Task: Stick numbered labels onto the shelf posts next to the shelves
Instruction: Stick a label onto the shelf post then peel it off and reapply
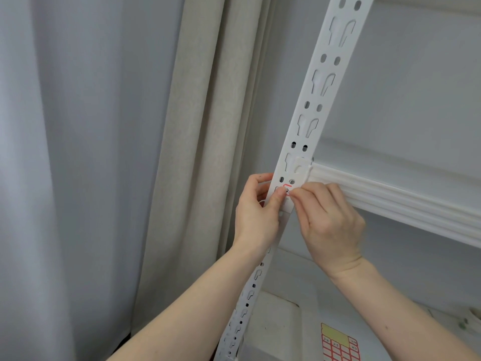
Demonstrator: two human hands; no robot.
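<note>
White perforated shelf post [309, 121] runs diagonally from upper right to lower left, in front of grey and beige curtains [182, 152]. A ribbed white shelf [390, 199] meets the post from the right. Both hands are at the post just below that joint. Left hand [256, 212] wraps the post's left edge, thumb pressing a small red-bordered label [287, 189] against the post face. Right hand [330, 225] has fingers curled, fingertips pinching the label's right edge. The number on the label is partly covered and not readable. Near, at lower right, a sheet of red-bordered labels [339, 343] lies flat on a lower white surface.
</note>
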